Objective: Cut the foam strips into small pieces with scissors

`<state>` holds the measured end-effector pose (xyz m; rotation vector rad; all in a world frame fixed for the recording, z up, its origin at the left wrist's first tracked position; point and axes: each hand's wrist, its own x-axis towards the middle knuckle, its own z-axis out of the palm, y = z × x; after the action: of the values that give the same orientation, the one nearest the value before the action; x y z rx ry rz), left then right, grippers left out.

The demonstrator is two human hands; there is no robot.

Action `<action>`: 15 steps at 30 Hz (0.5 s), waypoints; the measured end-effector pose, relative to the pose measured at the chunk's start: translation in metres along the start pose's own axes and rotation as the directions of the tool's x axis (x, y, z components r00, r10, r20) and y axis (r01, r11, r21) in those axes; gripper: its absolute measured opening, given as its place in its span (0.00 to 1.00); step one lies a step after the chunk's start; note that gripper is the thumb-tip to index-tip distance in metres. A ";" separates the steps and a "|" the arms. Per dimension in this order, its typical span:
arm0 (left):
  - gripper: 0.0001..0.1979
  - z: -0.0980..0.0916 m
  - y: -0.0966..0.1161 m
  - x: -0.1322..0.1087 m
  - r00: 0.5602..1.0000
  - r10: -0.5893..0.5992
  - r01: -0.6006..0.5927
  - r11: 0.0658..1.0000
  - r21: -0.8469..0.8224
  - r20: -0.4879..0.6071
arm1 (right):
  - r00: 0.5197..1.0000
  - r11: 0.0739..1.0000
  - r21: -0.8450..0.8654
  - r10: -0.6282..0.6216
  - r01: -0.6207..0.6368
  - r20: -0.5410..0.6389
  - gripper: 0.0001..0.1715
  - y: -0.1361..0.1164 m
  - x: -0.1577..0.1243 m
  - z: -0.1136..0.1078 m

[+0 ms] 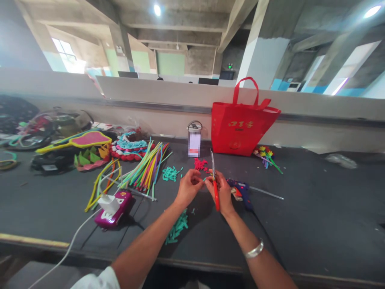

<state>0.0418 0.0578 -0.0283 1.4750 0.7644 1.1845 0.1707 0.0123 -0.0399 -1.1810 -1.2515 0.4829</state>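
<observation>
My right hand [223, 191] grips red-handled scissors [214, 176], blades pointing up and away. My left hand [189, 186] pinches a small teal piece [204, 179] right beside the scissors, above the dark table [315, 208]. Cut teal bits lie under my left forearm [177, 228] and further back [170, 173]. Small red cut pieces [200, 163] sit just beyond my hands. A blue glue gun [242, 192] lies to the right of my right hand.
A bundle of coloured pipe cleaners [147, 166] fans out to the left. A magenta power strip with a white plug [113, 208] sits front left. A red tote bag [240, 124], a jar [194, 140] and small pipe-cleaner flowers [266, 155] stand at the back. Craft pieces crowd the far left.
</observation>
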 end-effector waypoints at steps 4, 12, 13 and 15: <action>0.14 0.002 0.000 -0.002 0.999 -0.039 0.039 0.999 0.016 0.033 | 1.000 1.000 0.013 0.012 -0.012 -0.001 0.21 -0.001 0.002 -0.001; 0.11 -0.015 0.009 0.001 0.940 -0.285 0.327 0.908 -0.263 0.186 | 0.997 0.989 0.126 0.077 -0.075 -0.012 0.20 -0.006 0.006 -0.007; 0.11 -0.015 0.010 0.000 0.924 -0.308 0.363 0.892 -0.269 0.225 | 0.997 0.989 0.129 0.073 -0.074 0.012 0.20 -0.006 0.006 -0.008; 0.11 -0.013 0.012 -0.002 0.896 -0.339 0.412 0.874 -0.255 0.286 | 0.998 0.996 0.074 0.037 -0.040 0.044 0.19 -0.008 0.005 -0.008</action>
<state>0.0276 0.0575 -0.0177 1.1117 0.6347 0.7723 0.1773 0.0101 -0.0297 -1.1384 -1.2379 0.5814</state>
